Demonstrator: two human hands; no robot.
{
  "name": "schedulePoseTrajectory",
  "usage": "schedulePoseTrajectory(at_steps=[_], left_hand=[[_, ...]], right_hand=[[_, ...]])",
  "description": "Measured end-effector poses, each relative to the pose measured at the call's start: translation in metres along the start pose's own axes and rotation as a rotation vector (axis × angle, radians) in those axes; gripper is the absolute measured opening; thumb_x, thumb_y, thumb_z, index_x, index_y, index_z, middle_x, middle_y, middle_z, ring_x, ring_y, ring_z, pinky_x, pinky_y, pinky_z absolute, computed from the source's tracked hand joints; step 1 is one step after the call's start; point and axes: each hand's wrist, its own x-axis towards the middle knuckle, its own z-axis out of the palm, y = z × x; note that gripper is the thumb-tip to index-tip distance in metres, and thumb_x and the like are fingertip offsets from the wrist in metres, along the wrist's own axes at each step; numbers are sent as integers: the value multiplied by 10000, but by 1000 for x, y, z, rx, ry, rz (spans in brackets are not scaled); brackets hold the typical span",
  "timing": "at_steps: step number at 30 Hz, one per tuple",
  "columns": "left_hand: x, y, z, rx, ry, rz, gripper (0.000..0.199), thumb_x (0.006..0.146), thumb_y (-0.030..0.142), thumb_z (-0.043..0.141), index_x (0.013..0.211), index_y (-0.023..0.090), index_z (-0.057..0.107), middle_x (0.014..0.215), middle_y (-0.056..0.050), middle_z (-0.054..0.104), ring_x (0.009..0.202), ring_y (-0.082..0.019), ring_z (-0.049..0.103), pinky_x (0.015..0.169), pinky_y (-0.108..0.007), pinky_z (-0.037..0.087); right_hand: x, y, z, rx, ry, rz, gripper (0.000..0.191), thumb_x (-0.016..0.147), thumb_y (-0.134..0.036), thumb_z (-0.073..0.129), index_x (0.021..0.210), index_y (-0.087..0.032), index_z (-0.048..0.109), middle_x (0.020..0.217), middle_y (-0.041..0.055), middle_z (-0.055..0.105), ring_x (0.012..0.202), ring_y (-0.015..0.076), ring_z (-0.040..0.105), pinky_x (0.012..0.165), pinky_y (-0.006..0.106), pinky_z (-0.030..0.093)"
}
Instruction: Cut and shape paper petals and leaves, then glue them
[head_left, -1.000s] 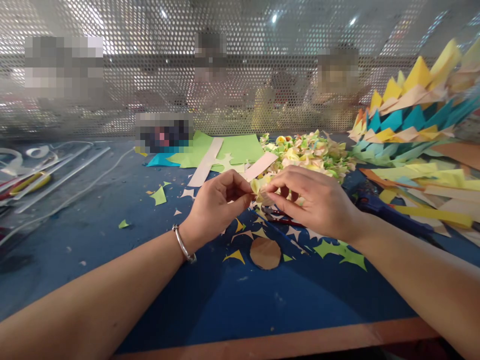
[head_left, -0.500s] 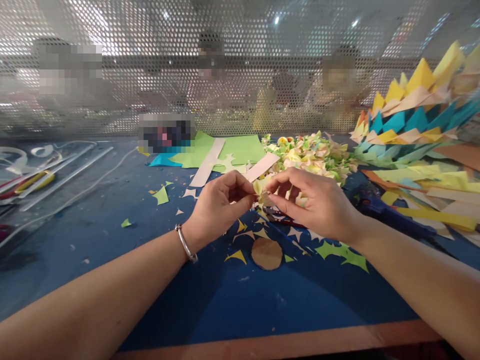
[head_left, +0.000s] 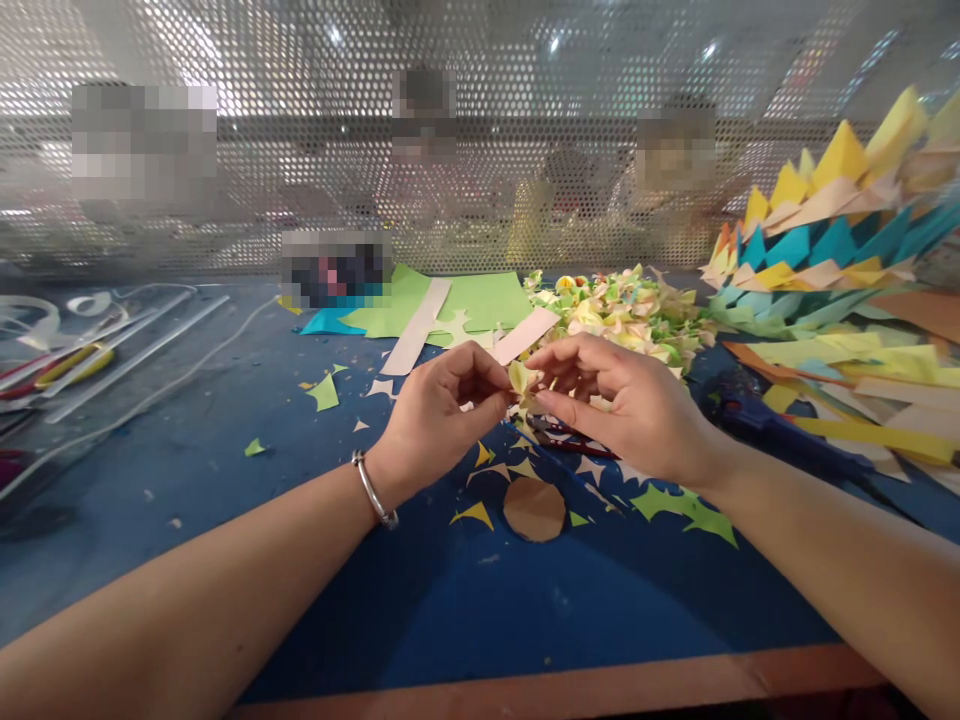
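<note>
The blue table carries all work items. A perforated panel stands along its far edge. At far right, the folded-paper assembly has rows of points in yellow, teal and pale pink. Green paper sheets lie centrally, partly under pale strips. The paper flower pile is right of the sheets, behind the right hand. The left hand is opposite. A blue glue gun lies beside the right wrist; clear sticks lie at far left. A dark red tool is partly covered by the right hand. A brown disc lies nearer the table edge, among paper scraps. The small paper flower is raised between both hands, clamped by each thumb and forefinger. Its petals point upward; its long axis is near upright.
</note>
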Motion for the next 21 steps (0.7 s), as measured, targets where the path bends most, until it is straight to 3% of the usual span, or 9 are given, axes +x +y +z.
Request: schedulePoseTrajectory(at_steps=[5,11,21], left_hand=[[-1,2,0,38,1,19,73,738,155,636,796,168,594,744,-8,628,660,-117,588,611,-264,493],[0,2,0,24,-9,7,94,725,143,655,784,176,589,728,6,616,645,-98,571,590,-232,482],[0,1,0,-2,-25,-4,102,729,128,662,778,173,584,713,12,603,609,-76,535,545,-199,452]], right_hand=[[1,-1,1,22,-7,2,154,910,-288,635,1019,-184,663,890,34,706,673,114,632,589,234,528],[1,-3,-1,-27,18,-94,83,914,-240,621,938,-170,659,817,16,674,618,92,591,548,219,496],[0,-2,-1,-90,22,-209,66,916,-165,604,957,-160,655,811,10,651,628,80,593,570,202,495]])
